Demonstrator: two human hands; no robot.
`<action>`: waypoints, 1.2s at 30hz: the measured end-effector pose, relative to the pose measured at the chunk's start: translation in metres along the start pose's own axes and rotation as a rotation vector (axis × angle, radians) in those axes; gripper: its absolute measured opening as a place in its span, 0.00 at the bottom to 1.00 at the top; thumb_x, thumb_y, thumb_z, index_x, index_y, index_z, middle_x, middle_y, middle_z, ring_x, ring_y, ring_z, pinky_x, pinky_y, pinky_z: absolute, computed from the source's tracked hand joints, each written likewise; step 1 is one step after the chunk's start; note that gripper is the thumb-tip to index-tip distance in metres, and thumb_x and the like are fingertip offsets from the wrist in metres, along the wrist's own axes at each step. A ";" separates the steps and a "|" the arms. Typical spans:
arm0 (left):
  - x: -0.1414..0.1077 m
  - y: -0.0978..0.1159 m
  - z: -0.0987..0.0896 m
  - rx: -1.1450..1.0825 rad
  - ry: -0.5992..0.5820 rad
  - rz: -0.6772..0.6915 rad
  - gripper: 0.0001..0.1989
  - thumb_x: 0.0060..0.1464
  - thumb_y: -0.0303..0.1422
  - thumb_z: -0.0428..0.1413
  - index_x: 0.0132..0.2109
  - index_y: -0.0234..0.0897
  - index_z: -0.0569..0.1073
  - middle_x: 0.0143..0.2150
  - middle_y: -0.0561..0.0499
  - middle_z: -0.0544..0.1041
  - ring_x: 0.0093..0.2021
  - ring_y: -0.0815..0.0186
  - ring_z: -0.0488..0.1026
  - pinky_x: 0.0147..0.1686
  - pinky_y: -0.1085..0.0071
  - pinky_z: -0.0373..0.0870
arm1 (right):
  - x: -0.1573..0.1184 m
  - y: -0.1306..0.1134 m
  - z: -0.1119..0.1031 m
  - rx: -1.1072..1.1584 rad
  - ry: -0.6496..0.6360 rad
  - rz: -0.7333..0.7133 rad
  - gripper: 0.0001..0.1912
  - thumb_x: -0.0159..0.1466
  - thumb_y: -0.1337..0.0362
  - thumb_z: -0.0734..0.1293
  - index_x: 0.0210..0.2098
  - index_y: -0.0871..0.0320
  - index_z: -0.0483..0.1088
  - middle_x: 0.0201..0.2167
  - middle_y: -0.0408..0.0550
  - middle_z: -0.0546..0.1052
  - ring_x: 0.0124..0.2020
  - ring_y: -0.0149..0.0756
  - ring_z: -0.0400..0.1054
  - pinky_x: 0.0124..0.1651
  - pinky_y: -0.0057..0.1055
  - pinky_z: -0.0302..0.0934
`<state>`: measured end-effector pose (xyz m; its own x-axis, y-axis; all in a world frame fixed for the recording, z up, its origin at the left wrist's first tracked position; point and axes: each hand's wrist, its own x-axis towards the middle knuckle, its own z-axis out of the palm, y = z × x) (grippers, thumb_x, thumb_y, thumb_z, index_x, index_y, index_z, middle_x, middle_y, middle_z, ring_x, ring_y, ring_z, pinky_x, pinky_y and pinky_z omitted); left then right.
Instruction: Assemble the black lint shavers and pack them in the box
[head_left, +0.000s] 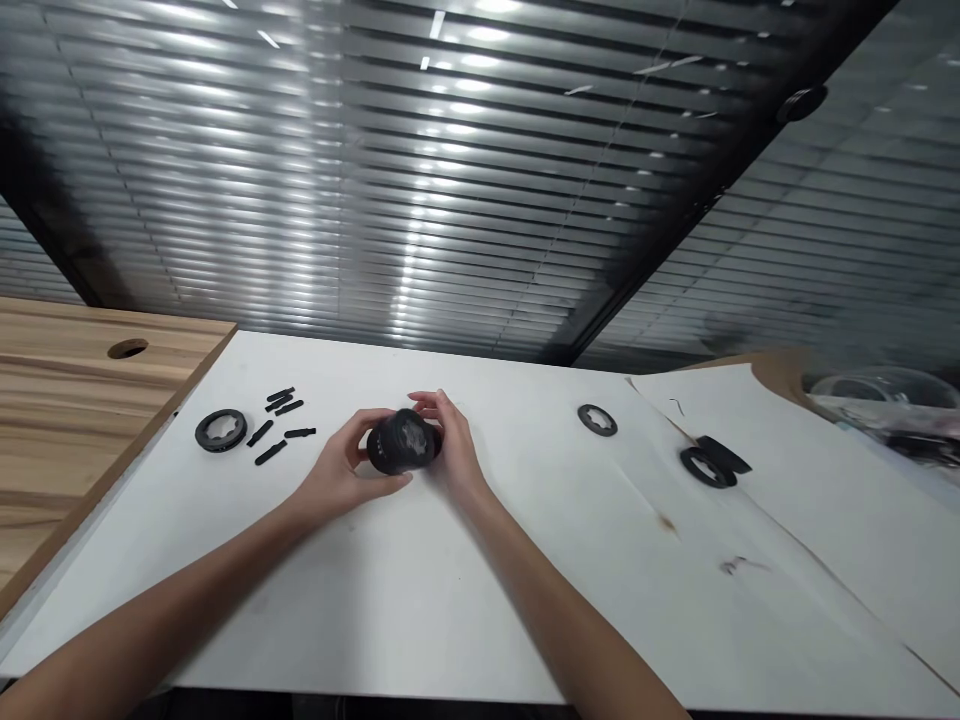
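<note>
A: Where is the black round piece [405, 442], and what has hold of it?

B: Over the white tabletop [465, 600], between the hands. Make it the clock's centre, twelve pointing away from the person. The left hand [352, 460] grips it from nine o'clock, thumb along the six o'clock side. The right hand [457, 445] lies beside it at three, fingers reaching round toward twelve. Its thumb is hidden, so I can't tell whether it grips.

A: What could go wrong?

B: A slip, I'd judge. The piece looks smooth; if the left thumb eases while the right hand merely rests there, it could twist free and drop. Rolling toward nine, it could scatter the loose black strips [271, 453] and knock the notched ring [217, 446] beyond them.

A: And toward three?

B: Less risk. A thin ring [600, 432] lies well apart there, and farther out a second ring [726, 480] sits against a flat black plate [727, 455].

A: Which way does the piece point?

B: A rounded, greyish face seems to turn up toward the camera. Blur and fingers hide the ends, so I can't fix the long axis; roughly nine to three, tilted, is my guess.
</note>
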<state>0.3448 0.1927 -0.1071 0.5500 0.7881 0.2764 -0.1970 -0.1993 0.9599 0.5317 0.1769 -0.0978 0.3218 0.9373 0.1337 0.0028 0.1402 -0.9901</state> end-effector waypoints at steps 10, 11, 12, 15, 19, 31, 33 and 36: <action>-0.011 -0.021 0.015 0.747 -0.105 0.843 0.32 0.56 0.09 0.49 0.59 0.44 0.74 0.62 0.42 0.67 0.66 0.57 0.66 0.56 0.62 0.79 | -0.012 -0.007 0.009 0.379 0.002 0.104 0.33 0.61 0.29 0.68 0.27 0.54 0.75 0.22 0.44 0.74 0.25 0.35 0.69 0.32 0.32 0.66; -0.012 -0.022 0.016 0.779 -0.095 0.878 0.32 0.56 0.09 0.49 0.59 0.43 0.74 0.62 0.42 0.68 0.65 0.58 0.66 0.58 0.61 0.79 | -0.013 -0.007 0.009 0.382 0.009 0.084 0.33 0.62 0.30 0.68 0.25 0.54 0.73 0.21 0.44 0.74 0.24 0.35 0.69 0.31 0.32 0.66; -0.012 -0.021 0.017 0.796 -0.088 0.907 0.32 0.56 0.08 0.49 0.59 0.42 0.74 0.61 0.42 0.68 0.65 0.58 0.66 0.58 0.61 0.78 | -0.015 -0.008 0.009 0.373 0.017 0.056 0.33 0.62 0.30 0.68 0.24 0.54 0.73 0.20 0.44 0.74 0.23 0.35 0.69 0.30 0.32 0.66; -0.012 -0.020 0.019 0.829 -0.086 0.961 0.31 0.56 0.08 0.49 0.58 0.41 0.75 0.59 0.43 0.68 0.65 0.56 0.66 0.57 0.60 0.79 | -0.018 -0.009 0.008 0.327 0.026 -0.021 0.30 0.64 0.35 0.69 0.23 0.55 0.73 0.19 0.45 0.75 0.21 0.35 0.69 0.29 0.32 0.65; -0.013 -0.021 0.018 0.851 -0.105 0.981 0.31 0.55 0.08 0.49 0.57 0.42 0.75 0.59 0.44 0.69 0.68 0.55 0.65 0.55 0.62 0.80 | -0.021 -0.011 0.007 0.275 0.028 -0.094 0.27 0.65 0.40 0.69 0.22 0.55 0.72 0.19 0.45 0.75 0.21 0.35 0.68 0.28 0.32 0.63; -0.016 -0.023 0.016 0.905 -0.127 1.008 0.17 0.61 0.22 0.63 0.54 0.45 0.76 0.58 0.46 0.70 0.70 0.53 0.64 0.55 0.63 0.81 | -0.027 -0.016 0.008 0.178 -0.005 -0.188 0.25 0.66 0.46 0.71 0.20 0.56 0.73 0.21 0.44 0.72 0.23 0.34 0.68 0.31 0.33 0.62; -0.017 -0.021 0.017 0.926 -0.127 1.006 0.16 0.62 0.22 0.62 0.54 0.43 0.75 0.58 0.45 0.70 0.69 0.53 0.65 0.54 0.64 0.81 | -0.027 -0.015 0.008 0.186 0.003 -0.182 0.27 0.67 0.45 0.70 0.19 0.56 0.74 0.21 0.45 0.72 0.23 0.35 0.68 0.30 0.34 0.62; -0.017 -0.018 0.018 0.957 -0.143 1.010 0.16 0.62 0.20 0.61 0.54 0.40 0.75 0.58 0.42 0.71 0.69 0.53 0.66 0.54 0.64 0.82 | -0.027 -0.014 0.007 0.209 0.016 -0.148 0.29 0.67 0.43 0.69 0.18 0.55 0.75 0.19 0.46 0.73 0.22 0.35 0.68 0.29 0.35 0.61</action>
<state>0.3537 0.1727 -0.1286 0.5925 0.0133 0.8055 0.0387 -0.9992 -0.0119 0.5162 0.1515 -0.0870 0.3473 0.8969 0.2738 -0.1443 0.3396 -0.9294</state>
